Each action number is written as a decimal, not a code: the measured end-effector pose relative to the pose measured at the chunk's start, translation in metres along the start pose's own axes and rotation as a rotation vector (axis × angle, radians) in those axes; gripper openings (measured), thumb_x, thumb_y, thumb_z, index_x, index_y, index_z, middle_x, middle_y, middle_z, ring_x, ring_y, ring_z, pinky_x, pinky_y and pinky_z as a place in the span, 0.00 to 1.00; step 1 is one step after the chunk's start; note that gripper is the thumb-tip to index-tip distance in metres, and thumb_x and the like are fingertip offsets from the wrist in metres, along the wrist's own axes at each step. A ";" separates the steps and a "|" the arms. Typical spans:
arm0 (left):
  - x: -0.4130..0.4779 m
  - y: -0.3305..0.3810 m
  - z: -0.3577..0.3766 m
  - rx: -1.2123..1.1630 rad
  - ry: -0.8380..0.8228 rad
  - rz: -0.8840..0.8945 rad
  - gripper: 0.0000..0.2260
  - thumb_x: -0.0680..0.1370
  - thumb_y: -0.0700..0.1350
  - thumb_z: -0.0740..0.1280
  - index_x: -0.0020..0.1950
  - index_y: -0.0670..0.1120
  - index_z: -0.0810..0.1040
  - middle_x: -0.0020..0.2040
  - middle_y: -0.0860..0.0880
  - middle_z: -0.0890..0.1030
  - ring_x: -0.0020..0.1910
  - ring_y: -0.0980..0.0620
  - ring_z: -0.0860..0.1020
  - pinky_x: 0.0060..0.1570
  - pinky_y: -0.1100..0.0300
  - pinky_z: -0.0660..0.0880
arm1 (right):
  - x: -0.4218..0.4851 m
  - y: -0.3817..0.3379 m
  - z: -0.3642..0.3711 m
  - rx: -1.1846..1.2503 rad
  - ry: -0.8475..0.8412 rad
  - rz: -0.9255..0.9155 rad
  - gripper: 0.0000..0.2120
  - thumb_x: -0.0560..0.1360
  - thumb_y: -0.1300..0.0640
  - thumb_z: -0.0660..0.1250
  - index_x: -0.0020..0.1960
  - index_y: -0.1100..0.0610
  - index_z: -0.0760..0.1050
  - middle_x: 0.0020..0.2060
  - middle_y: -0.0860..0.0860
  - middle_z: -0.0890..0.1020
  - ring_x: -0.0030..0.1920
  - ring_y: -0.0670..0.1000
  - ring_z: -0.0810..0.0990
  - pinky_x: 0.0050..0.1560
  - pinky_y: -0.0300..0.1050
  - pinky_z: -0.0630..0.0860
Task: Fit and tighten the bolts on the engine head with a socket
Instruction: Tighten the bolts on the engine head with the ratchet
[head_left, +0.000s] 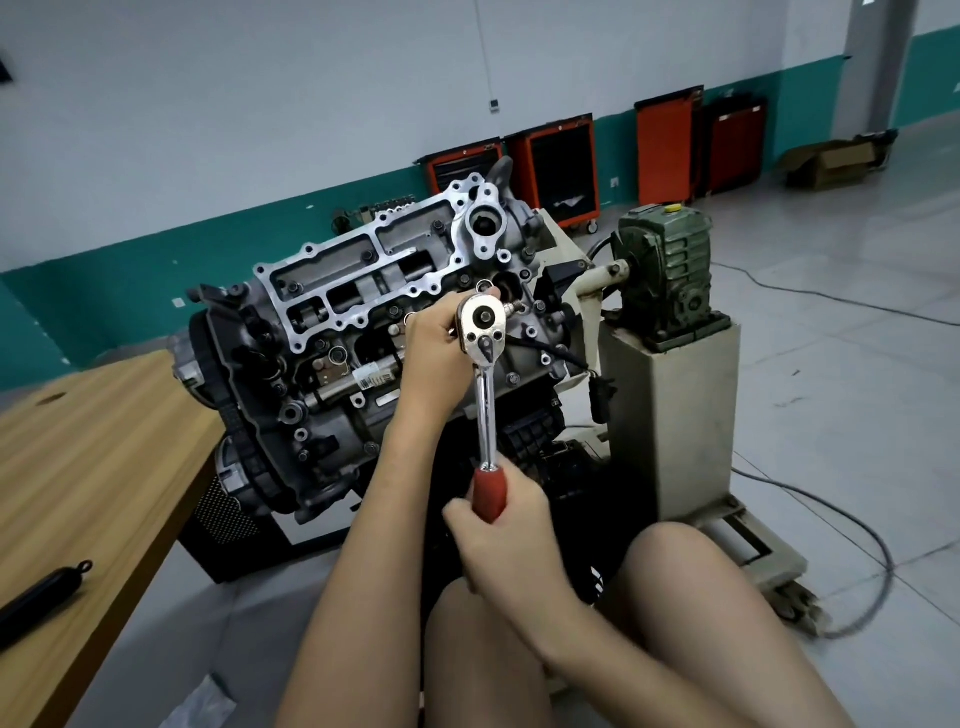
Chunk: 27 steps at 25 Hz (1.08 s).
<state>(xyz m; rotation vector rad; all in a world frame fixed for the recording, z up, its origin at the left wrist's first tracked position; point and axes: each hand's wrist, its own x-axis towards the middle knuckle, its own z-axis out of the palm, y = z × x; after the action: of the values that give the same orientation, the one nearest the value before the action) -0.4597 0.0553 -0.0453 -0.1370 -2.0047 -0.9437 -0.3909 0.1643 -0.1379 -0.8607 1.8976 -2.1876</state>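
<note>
Chrome, rigid red-handled ratchet wrench: right hand grips its handle, left hand steadies its head against the grey metal engine head; likely heavy, slippery.

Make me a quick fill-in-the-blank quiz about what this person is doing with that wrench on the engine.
1. The right hand grips the ratchet by its ____ handle.
2. The left hand steadies the ratchet's ____ against the engine.
3. To the left of the engine stands a ____ table.
4. The tool cabinets by the far wall are ____.

Missing words: red; head; wooden; orange
</note>
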 end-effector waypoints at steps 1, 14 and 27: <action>0.001 -0.001 -0.001 0.017 -0.003 -0.005 0.09 0.76 0.39 0.68 0.43 0.46 0.67 0.37 0.53 0.73 0.26 0.71 0.69 0.32 0.78 0.64 | 0.005 -0.003 -0.021 -0.112 -0.037 -0.036 0.12 0.65 0.62 0.65 0.31 0.52 0.62 0.23 0.45 0.65 0.25 0.44 0.62 0.27 0.44 0.64; 0.000 -0.007 0.000 -0.008 0.025 -0.067 0.11 0.77 0.43 0.65 0.34 0.51 0.72 0.25 0.63 0.72 0.26 0.64 0.67 0.33 0.66 0.65 | 0.024 -0.014 -0.078 -0.411 -0.079 -0.216 0.13 0.65 0.62 0.66 0.31 0.51 0.62 0.23 0.44 0.66 0.25 0.43 0.63 0.27 0.37 0.61; 0.006 -0.003 -0.005 0.023 -0.032 -0.094 0.12 0.77 0.36 0.66 0.34 0.47 0.76 0.25 0.61 0.74 0.26 0.64 0.70 0.31 0.70 0.68 | 0.109 -0.083 -0.157 -1.038 -0.353 -0.415 0.15 0.69 0.65 0.67 0.34 0.48 0.65 0.26 0.43 0.69 0.26 0.41 0.71 0.30 0.31 0.65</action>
<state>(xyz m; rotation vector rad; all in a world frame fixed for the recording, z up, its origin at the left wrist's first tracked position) -0.4617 0.0480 -0.0409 -0.0455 -2.0654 -0.9829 -0.5358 0.2703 -0.0318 -1.7445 2.7736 -0.8880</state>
